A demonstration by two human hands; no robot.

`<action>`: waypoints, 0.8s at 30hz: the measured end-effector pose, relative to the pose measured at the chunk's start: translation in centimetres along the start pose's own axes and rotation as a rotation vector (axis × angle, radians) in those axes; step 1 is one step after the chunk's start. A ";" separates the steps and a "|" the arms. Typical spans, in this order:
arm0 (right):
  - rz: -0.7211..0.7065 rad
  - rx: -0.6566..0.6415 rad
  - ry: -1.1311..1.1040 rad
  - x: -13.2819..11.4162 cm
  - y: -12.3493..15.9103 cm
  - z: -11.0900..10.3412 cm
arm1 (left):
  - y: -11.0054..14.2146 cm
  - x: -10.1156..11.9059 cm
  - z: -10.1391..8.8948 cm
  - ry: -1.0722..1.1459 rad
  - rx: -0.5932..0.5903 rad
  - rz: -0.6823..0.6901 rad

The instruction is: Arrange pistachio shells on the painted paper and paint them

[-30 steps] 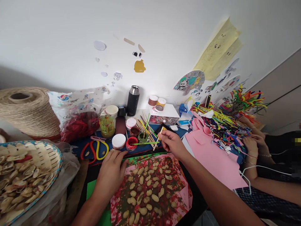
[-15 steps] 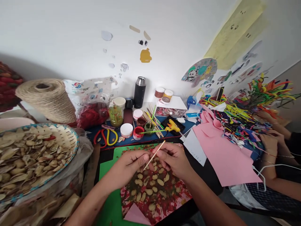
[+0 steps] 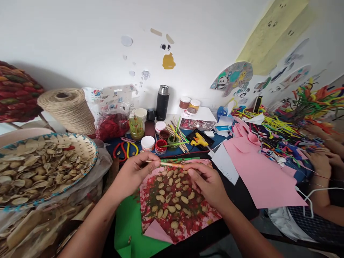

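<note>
A thin wooden stick [image 3: 171,164] lies nearly level between my two hands, above the far part of a paint-smeared pink sheet [image 3: 150,186]. Near its left end, my left hand [image 3: 137,171] pinches it between thumb and fingers. The fingers of my right hand [image 3: 208,182] are closed at its other end, which looks darker and is partly hidden. Several peanut shells [image 3: 171,208] are spread over the red and green paint of the sheet. Under that sheet is a green one [image 3: 129,229].
Behind the sheet stand a red paint jar [image 3: 161,147], a green paint jar [image 3: 173,141] and a yellow glue gun [image 3: 199,139]. Scissors [image 3: 126,149] and a basket of shells [image 3: 92,154] are left. Pink paper [image 3: 263,175] and another person's hands [image 3: 319,165] are right.
The stick has turned from steeply slanted to nearly level. My left hand has moved up and left, and my right hand slightly right, so they are farther apart. The view has shifted a little.
</note>
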State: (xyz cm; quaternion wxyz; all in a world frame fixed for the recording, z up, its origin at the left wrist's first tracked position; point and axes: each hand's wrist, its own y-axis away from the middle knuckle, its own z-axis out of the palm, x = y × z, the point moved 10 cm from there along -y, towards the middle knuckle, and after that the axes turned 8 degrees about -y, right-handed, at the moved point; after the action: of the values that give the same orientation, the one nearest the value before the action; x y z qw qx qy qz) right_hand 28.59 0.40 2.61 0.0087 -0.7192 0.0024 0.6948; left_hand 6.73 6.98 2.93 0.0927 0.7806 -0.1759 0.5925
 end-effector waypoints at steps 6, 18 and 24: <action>-0.005 0.327 0.069 1.6 4.2 -7.6 | 0.0 1.3 -3.0 0.064 0.156 0.045; -0.030 0.509 0.048 5.5 8.3 -11.0 | 0.7 1.3 -4.0 0.015 0.319 -0.017; -0.017 0.474 0.060 5.2 6.6 -10.4 | 1.4 1.4 -5.1 0.010 0.401 0.007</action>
State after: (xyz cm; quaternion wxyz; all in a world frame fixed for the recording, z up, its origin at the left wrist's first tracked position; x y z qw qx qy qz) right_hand 39.09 -6.31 -2.32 0.1830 -0.7174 0.1595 0.6530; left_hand 1.96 7.32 5.64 -0.0659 0.7800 -0.0564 0.6197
